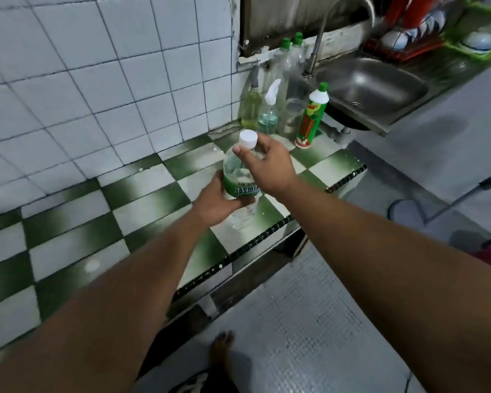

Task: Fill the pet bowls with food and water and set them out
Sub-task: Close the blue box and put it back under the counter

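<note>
A clear plastic water bottle (238, 171) with a green label and a white cap (248, 138) is held above the green-and-white checkered counter (142, 202). My left hand (216, 202) grips its lower body around the label. My right hand (270, 163) wraps the neck just under the cap, thumb on the left side. The cap is on the bottle. No pet bowls are in view.
Several bottles stand at the counter's far end: a yellow liquid bottle (251, 109), a spray bottle (268, 114), a green-capped dish soap (311, 114). A steel sink (374, 86) with faucet (323, 35) lies beyond, a dish rack (408, 38) behind it. My bare foot (221, 350) is on the grey floor.
</note>
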Motion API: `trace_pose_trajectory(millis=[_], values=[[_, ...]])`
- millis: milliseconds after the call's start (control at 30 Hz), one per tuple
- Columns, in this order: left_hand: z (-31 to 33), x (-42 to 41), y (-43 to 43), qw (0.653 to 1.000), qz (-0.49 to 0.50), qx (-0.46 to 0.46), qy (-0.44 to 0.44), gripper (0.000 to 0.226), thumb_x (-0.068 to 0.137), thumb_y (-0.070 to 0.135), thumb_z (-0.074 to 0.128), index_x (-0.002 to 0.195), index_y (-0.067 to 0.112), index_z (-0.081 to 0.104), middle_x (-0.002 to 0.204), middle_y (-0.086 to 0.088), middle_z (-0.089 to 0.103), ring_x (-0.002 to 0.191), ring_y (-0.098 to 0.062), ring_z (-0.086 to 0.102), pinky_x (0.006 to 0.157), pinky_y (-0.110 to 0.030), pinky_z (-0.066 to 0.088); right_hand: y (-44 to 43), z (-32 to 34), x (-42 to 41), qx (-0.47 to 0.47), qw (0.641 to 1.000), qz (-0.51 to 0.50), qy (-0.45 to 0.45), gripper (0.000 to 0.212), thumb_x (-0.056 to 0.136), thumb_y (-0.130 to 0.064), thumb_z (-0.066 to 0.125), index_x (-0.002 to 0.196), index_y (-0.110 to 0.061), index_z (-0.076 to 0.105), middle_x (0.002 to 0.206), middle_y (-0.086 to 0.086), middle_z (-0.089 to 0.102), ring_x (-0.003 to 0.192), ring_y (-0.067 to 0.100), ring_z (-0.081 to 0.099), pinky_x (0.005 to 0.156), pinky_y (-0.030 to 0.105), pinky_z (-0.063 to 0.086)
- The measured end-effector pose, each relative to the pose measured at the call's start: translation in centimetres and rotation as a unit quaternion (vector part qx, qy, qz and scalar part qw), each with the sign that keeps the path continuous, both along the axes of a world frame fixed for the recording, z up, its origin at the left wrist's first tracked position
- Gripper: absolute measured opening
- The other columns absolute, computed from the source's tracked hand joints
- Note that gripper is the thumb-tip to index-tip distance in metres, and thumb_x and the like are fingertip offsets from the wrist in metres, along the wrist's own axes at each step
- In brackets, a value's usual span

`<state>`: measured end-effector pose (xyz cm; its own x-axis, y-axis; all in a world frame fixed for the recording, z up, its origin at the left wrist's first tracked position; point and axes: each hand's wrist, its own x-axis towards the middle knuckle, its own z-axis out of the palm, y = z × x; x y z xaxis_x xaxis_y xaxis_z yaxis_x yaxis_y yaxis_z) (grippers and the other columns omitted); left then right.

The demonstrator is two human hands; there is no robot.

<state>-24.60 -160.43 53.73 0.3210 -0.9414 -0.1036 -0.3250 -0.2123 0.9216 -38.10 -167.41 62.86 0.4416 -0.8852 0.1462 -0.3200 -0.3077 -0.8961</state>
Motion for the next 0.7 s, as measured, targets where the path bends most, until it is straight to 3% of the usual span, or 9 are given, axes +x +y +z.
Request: trace_pose_trajectory(millis=[100, 200, 333, 433, 533, 600, 700], values=[[-1.0, -1.7, 6.0, 0.999, 0.034, -0.013, -0.003, 0.104, 0.051, 0.071, 0.093, 0.139, 0.039, 0.048, 0.133, 0.016, 0.068, 0.123, -0.009, 0.064, 0.108, -0.044, 0.051, 4.5, 0.1, -1.3, -0.014, 0.999, 0.049, 0.000, 0.039, 0.085, -0.045, 0.072, 0.114, -0.018, 0.069, 0.106, -0.004, 0.074, 0.100, 0.011, 0.068, 0.093, 0.035, 0.055], [-0.6, -4.2, 12.3, 0.995, 0.094, -0.016, 0.000, 0.095, 0.057, 0.059, 0.093, 0.139, 0.034, 0.051, 0.131, 0.014, 0.069, 0.120, -0.007, 0.065, 0.106, -0.039, 0.052, 9.8, 0.2, -2.7, -0.032, 0.996, 0.089, 0.001, 0.035, 0.085, -0.043, 0.072, 0.109, -0.018, 0.070, 0.102, -0.004, 0.074, 0.095, 0.009, 0.068, 0.086, 0.029, 0.054], [-1.1, -6.8, 20.5, 0.992, 0.120, -0.021, 0.013, 0.089, 0.068, 0.038, 0.096, 0.142, 0.024, 0.049, 0.128, 0.012, 0.068, 0.113, 0.002, 0.064, 0.102, -0.028, 0.053, 17.2, -0.1, -4.6, -0.045, 0.989, 0.143, 0.001, 0.036, 0.085, -0.046, 0.070, 0.108, -0.018, 0.069, 0.097, -0.008, 0.073, 0.094, 0.008, 0.068, 0.086, 0.034, 0.056], [-1.8, -8.0, 26.3, 0.994, 0.108, 0.008, 0.017, 0.092, 0.064, 0.043, 0.097, 0.142, 0.023, 0.051, 0.128, 0.010, 0.070, 0.114, -0.004, 0.067, 0.106, -0.038, 0.053, 21.6, -1.7, -6.2, -0.047, 0.985, 0.167, -0.003, 0.029, 0.087, -0.044, 0.070, 0.103, -0.019, 0.069, 0.091, -0.011, 0.070, 0.087, 0.001, 0.065, 0.081, 0.028, 0.055], [-4.1, -8.8, 31.1, 0.995, 0.094, 0.032, -0.013, 0.088, 0.062, 0.049, 0.097, 0.136, 0.023, 0.056, 0.124, 0.009, 0.073, 0.115, -0.007, 0.068, 0.105, -0.040, 0.053, 25.4, -5.4, -7.3, -0.027, 0.983, 0.183, 0.003, 0.024, 0.087, -0.043, 0.072, 0.102, -0.025, 0.067, 0.089, -0.014, 0.068, 0.085, -0.003, 0.062, 0.078, 0.023, 0.052], [-7.0, -9.2, 33.7, 0.996, 0.076, 0.051, -0.005, 0.081, 0.063, 0.040, 0.098, 0.133, 0.024, 0.060, 0.120, 0.012, 0.074, 0.113, -0.003, 0.069, 0.103, -0.032, 0.054, 27.8, -9.5, -7.8, -0.018, 0.982, 0.190, 0.007, 0.026, 0.087, -0.042, 0.073, 0.105, -0.023, 0.068, 0.093, -0.012, 0.067, 0.089, 0.003, 0.063, 0.081, 0.028, 0.053], [-13.7, -9.5, 37.8, 0.990, 0.079, 0.116, 0.030, 0.087, 0.064, 0.036, 0.098, 0.139, 0.027, 0.056, 0.121, 0.019, 0.072, 0.113, 0.006, 0.066, 0.099, -0.019, 0.051, 31.2, -17.1, -8.1, -0.014, 0.977, 0.209, 0.034, 0.030, 0.087, -0.042, 0.073, 0.106, -0.020, 0.069, 0.100, -0.007, 0.067, 0.095, 0.010, 0.064, 0.084, 0.034, 0.054]])
